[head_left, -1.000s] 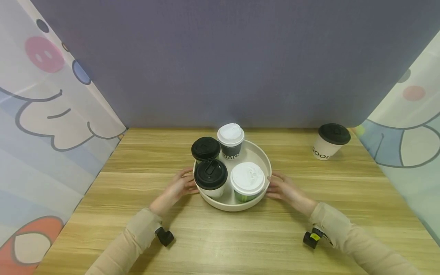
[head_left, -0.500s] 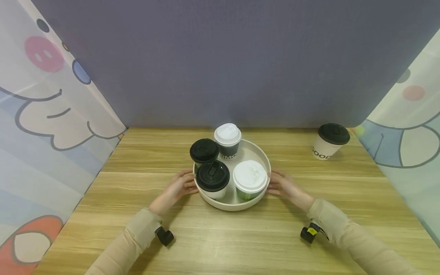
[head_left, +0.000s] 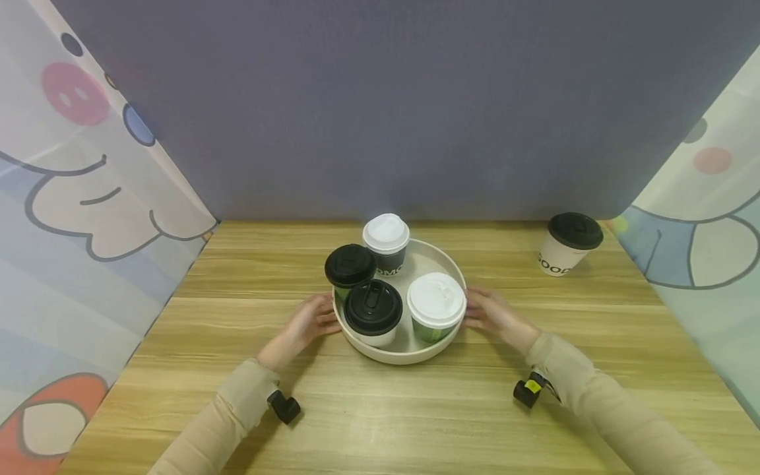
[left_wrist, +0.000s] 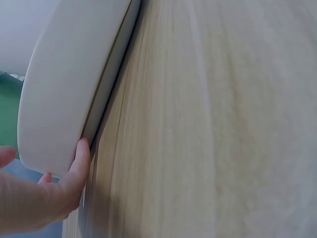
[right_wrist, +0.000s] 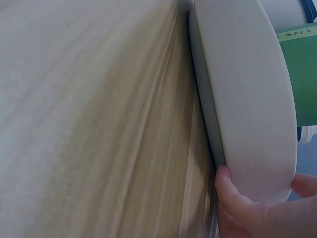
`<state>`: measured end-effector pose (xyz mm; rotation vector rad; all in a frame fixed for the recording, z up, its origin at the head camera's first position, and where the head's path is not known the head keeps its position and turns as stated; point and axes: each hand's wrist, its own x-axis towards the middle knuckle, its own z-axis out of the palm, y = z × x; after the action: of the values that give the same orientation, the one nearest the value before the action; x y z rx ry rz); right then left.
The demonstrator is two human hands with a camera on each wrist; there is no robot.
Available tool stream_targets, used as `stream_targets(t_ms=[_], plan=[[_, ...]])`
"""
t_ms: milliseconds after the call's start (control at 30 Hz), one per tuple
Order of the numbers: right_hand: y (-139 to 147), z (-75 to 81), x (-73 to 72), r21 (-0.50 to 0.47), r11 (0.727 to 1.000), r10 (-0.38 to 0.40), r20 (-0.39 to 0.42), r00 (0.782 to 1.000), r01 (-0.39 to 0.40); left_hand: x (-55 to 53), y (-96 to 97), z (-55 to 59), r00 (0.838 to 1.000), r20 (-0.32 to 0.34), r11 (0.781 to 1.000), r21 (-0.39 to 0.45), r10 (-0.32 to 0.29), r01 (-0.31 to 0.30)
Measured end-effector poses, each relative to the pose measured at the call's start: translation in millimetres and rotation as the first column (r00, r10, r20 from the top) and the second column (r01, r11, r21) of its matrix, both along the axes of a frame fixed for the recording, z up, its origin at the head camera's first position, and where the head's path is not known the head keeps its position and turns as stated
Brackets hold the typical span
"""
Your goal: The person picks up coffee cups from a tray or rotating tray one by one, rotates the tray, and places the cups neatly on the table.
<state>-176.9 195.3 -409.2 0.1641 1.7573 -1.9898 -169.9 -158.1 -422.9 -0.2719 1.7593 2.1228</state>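
Note:
A round off-white tray (head_left: 400,358) sits on the wooden table and carries several lidded paper cups. A dark cup with a white lid (head_left: 388,254) stands at its back, and a green cup with a black lid (head_left: 350,265) at its left. In front are a white cup with a black lid (head_left: 373,308) and, to the right, a green cup with a white lid (head_left: 436,303). My left hand (head_left: 303,324) holds the tray's left side, fingertips low on its wall (left_wrist: 74,89). My right hand (head_left: 495,320) grips the right side, thumb at the rim, a finger at the base.
Another white paper cup with a black lid (head_left: 567,244) stands at the table's back right. A grey panel (head_left: 380,112) rises behind the wooden table (head_left: 380,422). Printed curtains (head_left: 53,218) hang on both sides.
The tray has turned counterclockwise from above: its back cup shifts left, the front black-lidded cup right, the right cup slightly backward. My right hand has moved a little away from me; the left barely moves.

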Motion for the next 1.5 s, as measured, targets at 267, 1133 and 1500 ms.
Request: stream_targets(t_ms=[267, 1133, 1500], plan=[[1, -0.2, -4.4, -0.003, 1.0, 0.009, 0.0, 1.0, -0.009, -1.3, -0.7, 1.0, 1.0, 0.023, 1.0, 0.003, 0.005, -0.005], [9, 1.5, -29.4, -0.003, 0.999, 0.055, 0.032, 0.998, -0.055, -3.2, 1.1, 1.4, 1.0, 0.025, 1.0, -0.011, 0.009, -0.009], [8, 5.9, -34.1, 0.079, 0.995, 0.055, 0.058, 0.997, -0.059, -4.2, 0.0, 1.3, 1.0, 0.003, 1.0, 0.003, 0.019, -0.019]])
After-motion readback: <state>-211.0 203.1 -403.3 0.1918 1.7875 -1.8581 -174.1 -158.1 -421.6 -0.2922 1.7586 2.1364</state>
